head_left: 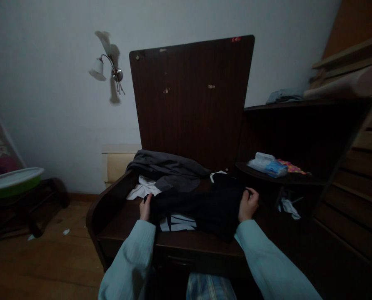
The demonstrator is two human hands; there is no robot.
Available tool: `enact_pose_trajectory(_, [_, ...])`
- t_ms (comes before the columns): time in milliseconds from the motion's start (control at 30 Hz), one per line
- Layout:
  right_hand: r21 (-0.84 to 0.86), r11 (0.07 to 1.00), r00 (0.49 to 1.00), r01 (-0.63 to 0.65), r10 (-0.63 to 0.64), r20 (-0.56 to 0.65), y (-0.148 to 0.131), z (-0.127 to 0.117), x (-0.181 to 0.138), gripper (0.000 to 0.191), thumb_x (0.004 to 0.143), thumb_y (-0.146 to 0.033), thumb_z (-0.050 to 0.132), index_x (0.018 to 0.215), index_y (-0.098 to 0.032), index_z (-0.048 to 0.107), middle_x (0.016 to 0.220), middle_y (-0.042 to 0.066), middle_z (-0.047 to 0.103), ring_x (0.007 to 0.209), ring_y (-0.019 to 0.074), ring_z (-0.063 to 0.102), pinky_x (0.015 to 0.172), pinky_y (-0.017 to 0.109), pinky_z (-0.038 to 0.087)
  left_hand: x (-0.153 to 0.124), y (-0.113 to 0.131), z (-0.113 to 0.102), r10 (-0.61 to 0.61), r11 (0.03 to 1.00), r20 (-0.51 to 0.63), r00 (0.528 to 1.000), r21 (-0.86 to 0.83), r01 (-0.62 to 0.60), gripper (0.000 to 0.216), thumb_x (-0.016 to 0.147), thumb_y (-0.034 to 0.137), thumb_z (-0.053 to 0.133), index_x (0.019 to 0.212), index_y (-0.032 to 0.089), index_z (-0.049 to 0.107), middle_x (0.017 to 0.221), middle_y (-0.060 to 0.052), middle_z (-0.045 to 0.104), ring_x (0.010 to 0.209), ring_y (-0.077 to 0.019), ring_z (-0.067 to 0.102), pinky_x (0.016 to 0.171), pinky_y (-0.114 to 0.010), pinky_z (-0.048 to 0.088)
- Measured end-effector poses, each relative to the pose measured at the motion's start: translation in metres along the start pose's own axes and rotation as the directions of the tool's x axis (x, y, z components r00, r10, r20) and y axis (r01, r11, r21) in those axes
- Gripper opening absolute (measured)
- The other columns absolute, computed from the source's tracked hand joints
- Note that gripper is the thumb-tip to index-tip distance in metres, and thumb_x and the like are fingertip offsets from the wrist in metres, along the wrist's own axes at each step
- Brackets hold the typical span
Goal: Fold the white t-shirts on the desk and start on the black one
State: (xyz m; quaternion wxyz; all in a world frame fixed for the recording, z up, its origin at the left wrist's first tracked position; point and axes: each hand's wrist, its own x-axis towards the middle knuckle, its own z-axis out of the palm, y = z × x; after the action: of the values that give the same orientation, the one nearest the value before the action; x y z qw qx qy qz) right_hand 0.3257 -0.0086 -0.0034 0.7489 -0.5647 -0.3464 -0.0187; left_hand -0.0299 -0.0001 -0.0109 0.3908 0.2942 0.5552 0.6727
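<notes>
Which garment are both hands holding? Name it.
The black garment, held at each end by the left hand and right hand; the grey garment lies untouched behind.

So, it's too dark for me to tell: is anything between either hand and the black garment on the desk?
Nothing visible does. The left hand grips the black garment at its left edge, the right hand at its right edge. A grey garment lies behind it, not between.

- My left hand (145,208) grips one edge of a black garment (204,208); my right hand (247,204) grips the other.
- The garment lies spread on a dark desk (117,216), over white cloth (178,223).
- A grey garment (167,168) lies behind it, against the upright board (192,100).
- A blue packet (267,164) sits on the shelf (295,179) to my right.
</notes>
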Motion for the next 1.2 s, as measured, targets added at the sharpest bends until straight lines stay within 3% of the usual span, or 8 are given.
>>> enact_pose_trajectory(100, [-0.038, 0.999, 0.998, 0.001, 0.001, 0.064, 0.0, 0.0, 0.0, 0.034, 0.073, -0.042, 0.035, 0.09, -0.017, 0.05, 0.093, 0.01, 0.056, 0.086, 0.021, 0.052, 0.078, 0.035, 0.038, -0.004, -0.003, 0.003, 0.202, 0.949, 0.078, 0.976, 0.231, -0.215, 0.018, 0.059, 0.029, 0.063, 0.071, 0.016, 0.062, 0.071, -0.006, 0.063, 0.085, -0.0259, 0.059, 0.079, -0.036, 0.044])
enact_pose_trajectory(233, [-0.083, 0.995, 0.989, 0.047, -0.034, 0.146, 0.001, 0.0, -0.002, 0.035, 0.076, -0.042, 0.03, 0.092, -0.018, 0.051, 0.096, 0.01, 0.058, 0.092, 0.0215, 0.053, 0.081, 0.034, 0.037, -0.016, 0.0, 0.007, 0.515, 0.732, 0.222, 0.828, 0.388, -0.559, 0.04, 0.058, 0.016, 0.06, 0.097, 0.021, 0.06, 0.108, -0.008, 0.056, 0.111, -0.0277, 0.045, 0.097, -0.04, 0.03])
enact_pose_trajectory(400, [-0.101, 0.993, 0.982, 0.055, -0.036, 0.185, 0.001, 0.001, -0.003, 0.034, 0.077, -0.042, 0.029, 0.09, -0.02, 0.051, 0.093, 0.009, 0.059, 0.09, 0.0205, 0.053, 0.08, 0.032, 0.037, -0.026, -0.003, 0.015, 0.38, 0.683, 0.651, 0.657, 0.281, -0.674, 0.045, 0.059, 0.026, 0.067, 0.104, 0.026, 0.059, 0.117, -0.007, 0.054, 0.116, -0.0261, 0.041, 0.103, -0.039, 0.022])
enact_pose_trajectory(500, [-0.104, 0.994, 0.984, 0.043, -0.025, 0.176, 0.002, 0.002, -0.003, 0.036, 0.076, -0.043, 0.029, 0.089, -0.019, 0.052, 0.092, 0.009, 0.058, 0.09, 0.0208, 0.053, 0.08, 0.032, 0.037, -0.025, -0.01, 0.018, 0.263, 0.673, 0.702, 0.662, 0.358, -0.647, 0.056, 0.046, 0.036, 0.076, 0.098, 0.024, 0.062, 0.113, -0.009, 0.057, 0.117, -0.0309, 0.039, 0.103, -0.042, 0.02])
enact_pose_trajectory(667, [-0.06, 0.998, 0.995, -0.011, 0.017, 0.096, 0.009, 0.001, 0.003, 0.037, 0.074, -0.045, 0.031, 0.086, -0.017, 0.051, 0.09, 0.01, 0.057, 0.087, 0.0218, 0.052, 0.08, 0.034, 0.037, -0.024, -0.013, 0.016, 0.243, 0.608, 0.677, 0.695, 0.452, -0.653, 0.065, 0.036, 0.043, 0.079, 0.096, 0.023, 0.062, 0.111, -0.011, 0.057, 0.112, -0.0332, 0.042, 0.1, -0.042, 0.023])
enact_pose_trajectory(933, [-0.062, 0.998, 0.998, -0.02, 0.024, 0.066, 0.014, 0.0, 0.006, 0.036, 0.075, -0.046, 0.032, 0.085, -0.018, 0.052, 0.091, 0.009, 0.057, 0.088, 0.0215, 0.052, 0.08, 0.033, 0.038, -0.03, 0.006, -0.003, 0.241, 0.517, 0.702, 0.67, 0.491, -0.701, 0.021, 0.045, 0.024, 0.074, 0.057, 0.023, 0.057, 0.062, -0.004, 0.057, 0.078, -0.029, 0.055, 0.09, -0.044, 0.03])
enact_pose_trajectory(1133, [-0.142, 0.983, 0.979, 0.117, -0.091, 0.181, 0.006, 0.001, -0.005, 0.041, 0.078, -0.049, 0.028, 0.086, -0.018, 0.054, 0.087, 0.01, 0.061, 0.083, 0.0221, 0.056, 0.076, 0.033, 0.04, -0.028, 0.062, -0.017, 0.609, 0.245, 0.511, 0.607, 0.606, -0.756, 0.019, 0.058, 0.015, 0.058, 0.075, 0.022, 0.056, 0.088, -0.007, 0.059, 0.094, -0.0287, 0.048, 0.093, -0.041, 0.027])
enact_pose_trajectory(1200, [-0.146, 0.974, 0.961, 0.172, -0.133, 0.241, 0.004, 0.001, -0.008, 0.042, 0.077, -0.05, 0.029, 0.085, -0.018, 0.054, 0.087, 0.01, 0.062, 0.083, 0.0226, 0.057, 0.076, 0.034, 0.04, -0.023, 0.07, -0.024, 0.606, 0.225, 0.529, 0.594, 0.602, -0.766, 0.021, 0.057, 0.016, 0.058, 0.078, 0.022, 0.057, 0.09, -0.007, 0.059, 0.095, -0.0283, 0.048, 0.094, -0.041, 0.027])
